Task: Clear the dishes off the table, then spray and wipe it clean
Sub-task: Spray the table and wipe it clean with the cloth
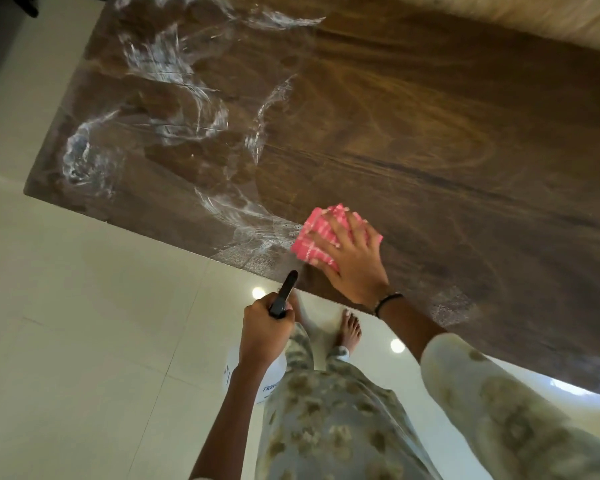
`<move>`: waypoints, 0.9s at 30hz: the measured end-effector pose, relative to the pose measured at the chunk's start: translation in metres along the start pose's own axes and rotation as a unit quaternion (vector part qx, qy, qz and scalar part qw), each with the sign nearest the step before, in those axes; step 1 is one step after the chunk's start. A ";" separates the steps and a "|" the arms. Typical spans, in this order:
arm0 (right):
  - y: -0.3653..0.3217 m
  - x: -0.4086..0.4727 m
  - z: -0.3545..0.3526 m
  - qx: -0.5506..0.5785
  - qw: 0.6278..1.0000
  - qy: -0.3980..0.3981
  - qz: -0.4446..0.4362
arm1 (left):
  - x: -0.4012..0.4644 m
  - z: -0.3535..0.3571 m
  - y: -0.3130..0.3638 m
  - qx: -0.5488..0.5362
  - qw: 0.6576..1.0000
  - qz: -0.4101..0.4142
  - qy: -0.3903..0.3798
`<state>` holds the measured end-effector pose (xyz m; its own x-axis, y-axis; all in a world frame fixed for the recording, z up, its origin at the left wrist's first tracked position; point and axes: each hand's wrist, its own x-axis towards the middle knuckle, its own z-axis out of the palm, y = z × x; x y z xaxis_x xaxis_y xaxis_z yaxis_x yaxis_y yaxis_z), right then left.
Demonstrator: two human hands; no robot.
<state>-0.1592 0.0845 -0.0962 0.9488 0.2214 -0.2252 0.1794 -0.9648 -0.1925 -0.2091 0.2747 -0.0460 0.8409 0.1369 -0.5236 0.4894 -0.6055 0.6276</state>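
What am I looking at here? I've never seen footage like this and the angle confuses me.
There is one picture, taken by a camera on a person's head, looking down. The right hand presses a pink checked cloth flat on a brown wooden table, near its edge. White streaks of cleaner cover the table's left part. The left hand grips a spray bottle by its black trigger head, off the table, above the pale floor tiles. No dishes show.

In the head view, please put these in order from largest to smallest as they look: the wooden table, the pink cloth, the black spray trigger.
1. wooden table
2. pink cloth, partly under the right hand
3. black spray trigger, partly inside the left hand
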 end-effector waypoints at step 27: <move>0.021 0.026 -0.009 -0.001 1.000 -0.002 0.011 | 0.024 -0.034 -0.002 0.007 0.999 -0.038 -0.021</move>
<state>-0.1287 0.0690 -0.0969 0.9513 0.2007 -0.2338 0.1592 -0.9698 -0.1847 -0.1819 0.3058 -0.0405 0.7909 0.1508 -0.5931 0.5481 -0.6055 0.5770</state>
